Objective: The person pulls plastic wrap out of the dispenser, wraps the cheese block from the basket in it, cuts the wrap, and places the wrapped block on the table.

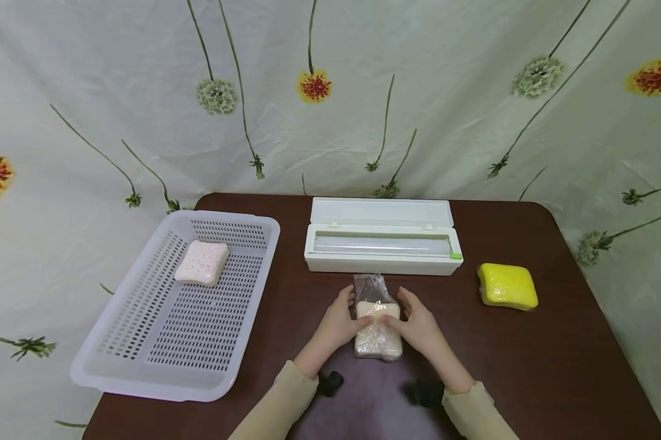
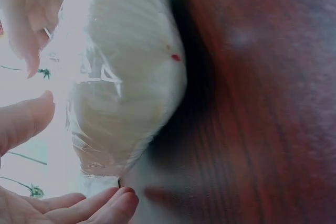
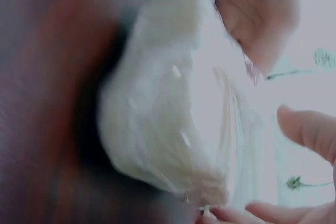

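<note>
Cream bar (image 1: 378,342) in clear film (image 1: 369,286), lying on the counter (image 1: 572,360) between the left grip (image 1: 338,322) and right grip (image 1: 419,327).
Both grips are relaxed and unclenched, one on each side of the bar, thumbs reaching over its top and fingers up beside the loose film that sticks out at the far end; whether every fingertip touches cannot be told. A small red spot shows on the bar's side in the left wrist view. Just beyond both grips lies a white box (image 1: 380,266), lid (image 1: 382,211) raised, a roll (image 1: 380,245) inside. Left of the left grip is a basket (image 1: 143,391) holding a pink-speckled bar (image 1: 201,263); right of the right grip, a yellow bar (image 1: 508,286). Flowered cloth (image 1: 446,61) hangs farthest from the grips.
</note>
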### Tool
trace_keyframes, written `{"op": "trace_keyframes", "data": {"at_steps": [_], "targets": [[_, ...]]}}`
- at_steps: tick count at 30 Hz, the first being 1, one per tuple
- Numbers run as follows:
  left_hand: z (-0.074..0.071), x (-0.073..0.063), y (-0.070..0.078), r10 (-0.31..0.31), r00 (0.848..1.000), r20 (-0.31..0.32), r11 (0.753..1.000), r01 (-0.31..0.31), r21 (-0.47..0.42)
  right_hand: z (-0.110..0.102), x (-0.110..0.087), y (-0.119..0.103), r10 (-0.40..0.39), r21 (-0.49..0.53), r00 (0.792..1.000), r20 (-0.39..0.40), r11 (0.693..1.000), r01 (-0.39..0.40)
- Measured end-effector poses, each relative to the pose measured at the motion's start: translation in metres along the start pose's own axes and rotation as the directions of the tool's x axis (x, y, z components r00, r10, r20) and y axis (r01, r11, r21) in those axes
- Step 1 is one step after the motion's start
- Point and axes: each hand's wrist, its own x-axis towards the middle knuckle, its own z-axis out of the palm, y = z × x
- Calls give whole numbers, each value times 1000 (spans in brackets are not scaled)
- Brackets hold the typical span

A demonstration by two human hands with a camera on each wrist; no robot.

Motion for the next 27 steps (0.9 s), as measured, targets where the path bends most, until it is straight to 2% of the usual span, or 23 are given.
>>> {"op": "trace_keyframes", "data": {"at_steps": [3,7,11,18,27], "targets": [[1,3,1,-27,999,23,1000,27,-5,-3,10,3,18,63,997,71,998,-22],[3,5,3,-38,998,42,999,38,-1,-1,15,6,6,53,993,119,999,-13],[4,7,3,8,999,45,1000,-8,5,0,15,5,-12,72,993,118,997,4],[6,9,3,56,998,33,997,-54,-53,3,16,5,-8,55,996,91,999,3],[8,8,3,149,988,33,989,-149,1,7,18,7,5,46,997,71,999,-8]]}}
